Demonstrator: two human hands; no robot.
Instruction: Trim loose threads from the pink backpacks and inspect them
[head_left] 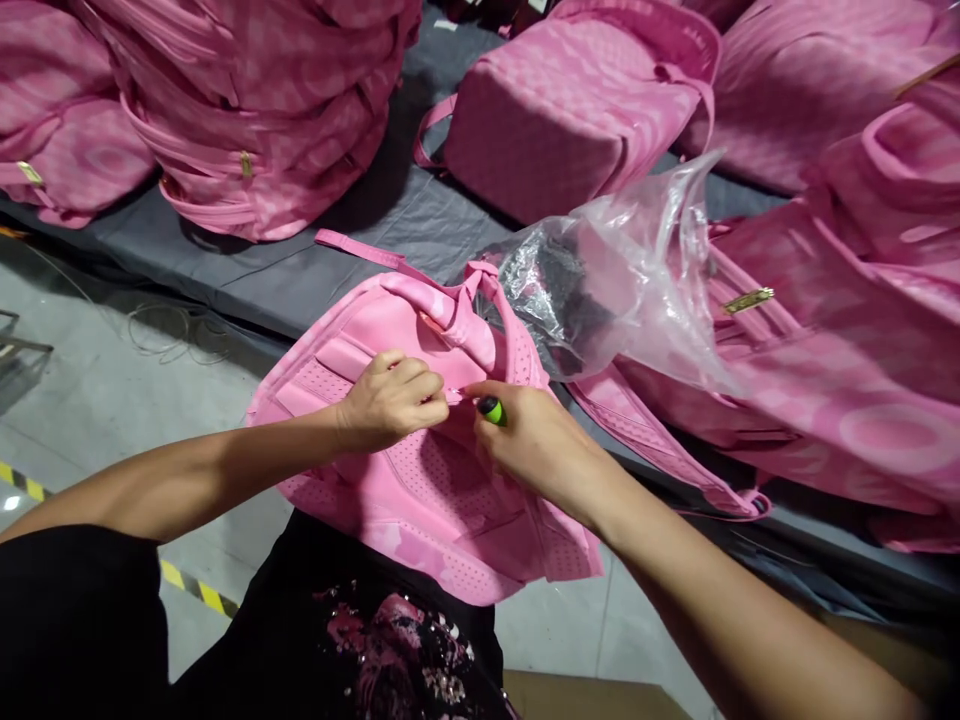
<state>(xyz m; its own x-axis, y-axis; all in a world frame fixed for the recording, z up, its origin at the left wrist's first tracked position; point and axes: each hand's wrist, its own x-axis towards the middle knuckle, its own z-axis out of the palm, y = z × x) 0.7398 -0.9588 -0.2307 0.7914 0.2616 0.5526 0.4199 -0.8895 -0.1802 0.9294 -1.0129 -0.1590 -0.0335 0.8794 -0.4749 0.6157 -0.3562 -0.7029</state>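
A pink backpack (pixel 442 480) leans against the table edge, its padded back panel facing up. Over its middle, my left hand (pixel 394 400) is closed in a fist, pinching something small and pale at the panel. Close to its right, my right hand (pixel 517 430) is closed around a green tool with a black end (pixel 492 409), its index fingertip at the same small pale spot. The hands are slightly apart. What exactly the left fingers pinch is too small to tell. A knotted pink strap (pixel 484 280) lies at the backpack's top.
A clear plastic bag (pixel 637 280) lies just beyond the backpack. More pink backpacks stand on the grey-covered table (pixel 277 280): a stack (pixel 262 110) at the back left, one (pixel 555 110) behind, others (pixel 847 350) at the right. Yellow-black tape (pixel 199 588) marks the floor.
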